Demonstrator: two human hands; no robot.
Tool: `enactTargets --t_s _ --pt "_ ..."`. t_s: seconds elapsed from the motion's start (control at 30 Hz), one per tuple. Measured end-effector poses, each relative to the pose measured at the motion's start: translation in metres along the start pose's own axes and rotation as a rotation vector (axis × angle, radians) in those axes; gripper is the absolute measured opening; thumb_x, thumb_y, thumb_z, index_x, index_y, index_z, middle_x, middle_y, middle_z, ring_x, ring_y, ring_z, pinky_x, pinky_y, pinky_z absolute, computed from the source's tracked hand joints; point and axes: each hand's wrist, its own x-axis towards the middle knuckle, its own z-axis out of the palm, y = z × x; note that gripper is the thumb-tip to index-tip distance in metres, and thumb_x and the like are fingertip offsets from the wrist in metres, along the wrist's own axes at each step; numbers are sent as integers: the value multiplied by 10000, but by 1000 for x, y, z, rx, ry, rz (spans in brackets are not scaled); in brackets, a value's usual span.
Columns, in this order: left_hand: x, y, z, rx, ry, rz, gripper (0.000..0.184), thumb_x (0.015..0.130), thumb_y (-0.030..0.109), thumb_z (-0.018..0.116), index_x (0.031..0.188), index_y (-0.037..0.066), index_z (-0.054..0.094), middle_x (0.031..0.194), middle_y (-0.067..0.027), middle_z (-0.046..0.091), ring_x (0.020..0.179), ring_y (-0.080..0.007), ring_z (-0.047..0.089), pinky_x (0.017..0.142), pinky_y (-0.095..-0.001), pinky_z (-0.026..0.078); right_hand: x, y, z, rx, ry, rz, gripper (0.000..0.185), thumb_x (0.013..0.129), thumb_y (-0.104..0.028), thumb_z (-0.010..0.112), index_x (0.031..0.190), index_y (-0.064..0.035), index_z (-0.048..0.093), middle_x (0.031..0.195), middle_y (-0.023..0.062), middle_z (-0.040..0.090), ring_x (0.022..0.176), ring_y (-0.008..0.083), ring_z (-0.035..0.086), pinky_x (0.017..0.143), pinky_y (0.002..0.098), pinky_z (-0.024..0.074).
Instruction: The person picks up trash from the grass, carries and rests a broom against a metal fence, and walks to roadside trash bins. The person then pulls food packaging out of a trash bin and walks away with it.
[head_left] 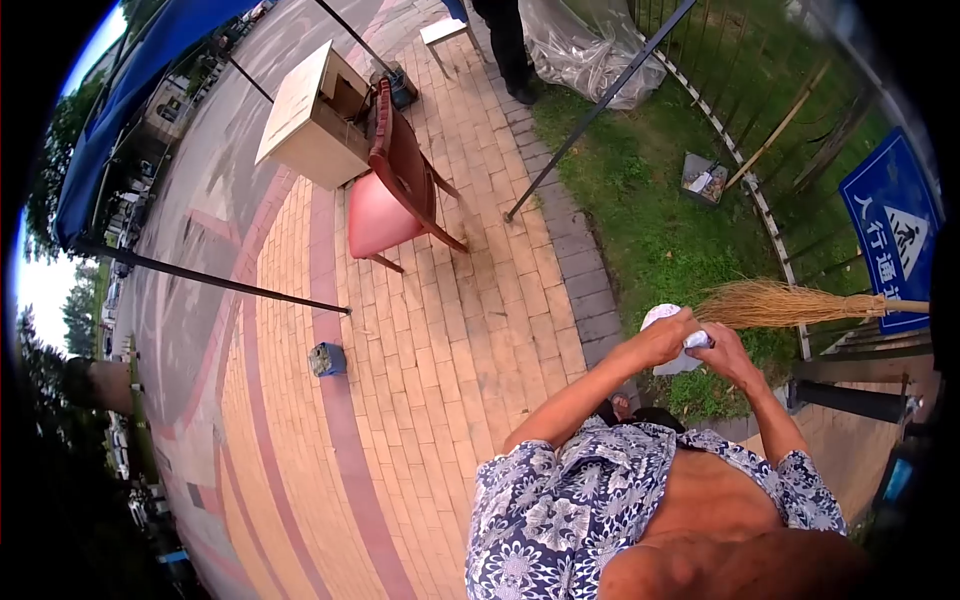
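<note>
Both of my hands meet in front of my chest around a crumpled white piece of cloth or paper [677,361]; its exact kind I cannot make out. My left hand [664,337] is closed with the fingers bent over its upper part. My right hand [728,358] pinches a bunched bit of the same white piece at its right side. Just beyond my fingers lie the straw bristles of a broom [780,303], its pale handle running off to the right. Whether my hands touch the bristles is unclear.
A red chair [385,212] and wooden desk [312,120] stand on the brick paving. Canopy poles [600,108] come down nearby. On the grass sits a litter-filled container [704,180], beside a metal fence and blue sign [890,225]. Another person [508,45] stands near clear plastic sheeting [590,55].
</note>
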Motion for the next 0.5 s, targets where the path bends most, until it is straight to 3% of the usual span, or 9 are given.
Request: enactTargets --t_s 0.03,0.2,0.33,0.37,0.5 --pt "-6 -1 1 -2 60 -25 300 876 -14 542 1167 48 578 1033 -203 543 965 -442 583 781 -507 462 -1 -2 4 46 19 18 357 770 -187 789 1067 -13 690 970 140 680 938 320 637 842 431 478" --pt "-44 19 9 52 310 -183 302 890 67 631 1178 56 541 1094 -181 517 1020 -426 563 824 -480 471 0 19 34 88 17 -160 333 775 -151 803 1061 -10 708 967 146 689 926 291 652 817 403 503" --pt "-87 24 10 229 215 -338 358 852 230 718 1148 47 635 1120 -193 639 1057 -399 571 907 -448 475 -16 23 56 134 -2 -252 335 769 -145 809 1062 -13 718 974 145 695 922 298 650 825 404 507" --pt "-98 24 10 252 139 -409 394 893 334 697 1150 37 659 1059 -210 691 1036 -422 611 892 -449 497 -19 24 63 164 -18 -260 328 772 -144 803 1061 -14 718 972 144 697 915 300 647 823 406 506" --pt "-146 60 32 49 333 -746 456 965 423 634 1203 34 640 1070 -255 699 987 -463 665 825 -486 529 -11 15 102 227 -92 -375 281 765 -98 796 1026 -18 730 944 128 699 905 292 652 813 396 508"
